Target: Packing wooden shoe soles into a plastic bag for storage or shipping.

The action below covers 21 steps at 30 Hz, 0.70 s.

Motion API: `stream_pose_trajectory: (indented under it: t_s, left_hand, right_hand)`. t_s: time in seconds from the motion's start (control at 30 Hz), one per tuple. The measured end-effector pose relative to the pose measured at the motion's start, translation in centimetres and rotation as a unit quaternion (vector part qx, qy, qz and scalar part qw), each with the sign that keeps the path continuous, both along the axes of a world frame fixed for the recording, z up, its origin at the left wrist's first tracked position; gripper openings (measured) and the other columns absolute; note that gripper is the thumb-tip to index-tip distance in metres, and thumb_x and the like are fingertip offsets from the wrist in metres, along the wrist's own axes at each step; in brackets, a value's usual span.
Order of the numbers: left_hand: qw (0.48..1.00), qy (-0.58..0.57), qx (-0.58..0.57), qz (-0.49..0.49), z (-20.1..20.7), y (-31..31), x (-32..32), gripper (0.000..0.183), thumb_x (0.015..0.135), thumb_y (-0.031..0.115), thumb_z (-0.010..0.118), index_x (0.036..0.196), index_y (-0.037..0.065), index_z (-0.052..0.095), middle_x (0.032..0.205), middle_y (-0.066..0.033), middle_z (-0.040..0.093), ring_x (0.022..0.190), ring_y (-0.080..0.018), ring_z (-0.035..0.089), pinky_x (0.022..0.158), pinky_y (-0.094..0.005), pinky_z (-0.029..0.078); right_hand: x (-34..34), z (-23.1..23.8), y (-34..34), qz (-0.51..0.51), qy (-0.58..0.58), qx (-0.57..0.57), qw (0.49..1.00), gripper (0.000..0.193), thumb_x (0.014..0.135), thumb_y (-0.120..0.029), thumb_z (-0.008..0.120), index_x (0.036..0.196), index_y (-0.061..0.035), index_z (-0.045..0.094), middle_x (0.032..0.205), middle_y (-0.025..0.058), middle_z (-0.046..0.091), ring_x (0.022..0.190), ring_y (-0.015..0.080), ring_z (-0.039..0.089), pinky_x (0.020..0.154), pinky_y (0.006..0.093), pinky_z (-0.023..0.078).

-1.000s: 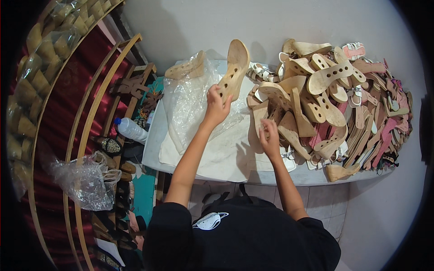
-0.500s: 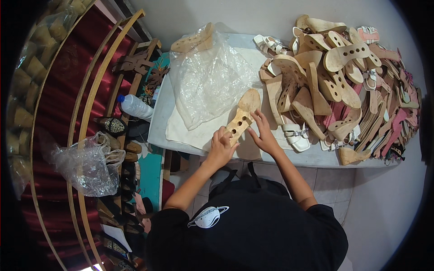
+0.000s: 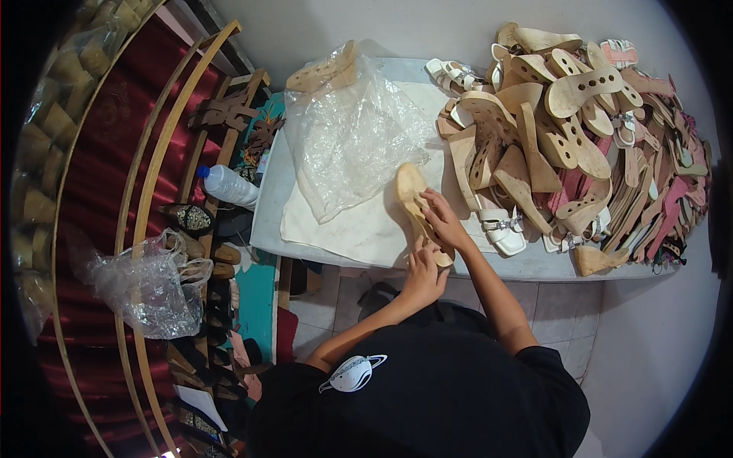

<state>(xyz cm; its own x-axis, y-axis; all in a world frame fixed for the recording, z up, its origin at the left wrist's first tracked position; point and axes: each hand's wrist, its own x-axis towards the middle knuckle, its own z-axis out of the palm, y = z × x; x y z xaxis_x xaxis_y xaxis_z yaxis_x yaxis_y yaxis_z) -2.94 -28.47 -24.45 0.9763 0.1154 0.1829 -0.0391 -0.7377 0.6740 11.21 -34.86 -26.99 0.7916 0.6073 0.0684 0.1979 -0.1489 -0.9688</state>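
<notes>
A pale wooden wedge shoe sole lies at a slant near the table's front edge, its rounded end pointing away from me. My left hand grips its near end, fingers curled against the side. Along its right side rests my right hand, fingers bent over the upper face and covering much of the middle. Just beyond the sole, a crumpled clear plastic bag lies on a white cloth.
Right of my hands rises a heap of wooden wedge soles, with white sandals and pink straps around it. Another sole sits by the bag at the back. A water bottle and a wooden shoe rack stand left.
The sole has come nearer to me and turned, its far end swinging left and its near end right. My left hand has moved right and closer; my right hand now lies over the sole.
</notes>
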Motion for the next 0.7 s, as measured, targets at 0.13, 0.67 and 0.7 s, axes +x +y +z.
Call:
stream_pose_trajectory:
  t_s: [0.13, 0.67, 0.7]
  left_hand:
    - [0.983, 0.106, -0.143, -0.040, 1.2, 4.2, 0.8, 0.059, 0.075, 0.020, 0.065, 0.118, 0.003, 0.028, 0.108, -0.0218, 0.047, 0.097, -0.0346, 0.052, 0.081, -0.0395, 0.043]
    - [0.945, 0.018, 0.188, -0.266, -0.3, 13.7, 11.2, 0.106, 0.044, 0.069, 0.066, 0.129, 0.013, 0.038, 0.135, -0.0120, 0.032, 0.130, -0.0322, 0.020, 0.102, -0.0582, 0.010]
    - [0.942, 0.027, 0.188, -0.277, -0.1, 13.5, 11.3, 0.105, 0.045, 0.069, 0.066, 0.129, 0.014, 0.038, 0.136, -0.0116, 0.032, 0.130, -0.0322, 0.019, 0.101, -0.0595, 0.010]
  right_hand:
    - [-0.1, 2.3, -1.0, 0.058, -0.039, -0.074, 0.995, 0.046, 0.086, -0.032, 0.052, 0.120, -0.0030, 0.045, 0.131, 0.0243, 0.032, 0.121, 0.0351, 0.036, 0.097, 0.0375, 0.033]
    - [-4.5, 2.9, -2.3, 0.035, -0.118, -0.223, 0.967, 0.090, 0.059, -0.026, 0.074, 0.129, 0.0030, 0.026, 0.116, 0.0235, 0.045, 0.104, 0.0367, 0.048, 0.085, 0.0387, 0.042]
    - [-3.6, 2.6, -3.1, 0.056, -0.177, -0.170, 0.968, 0.090, 0.057, -0.022, 0.073, 0.130, 0.0028, 0.025, 0.118, 0.0234, 0.044, 0.105, 0.0366, 0.047, 0.087, 0.0382, 0.041]
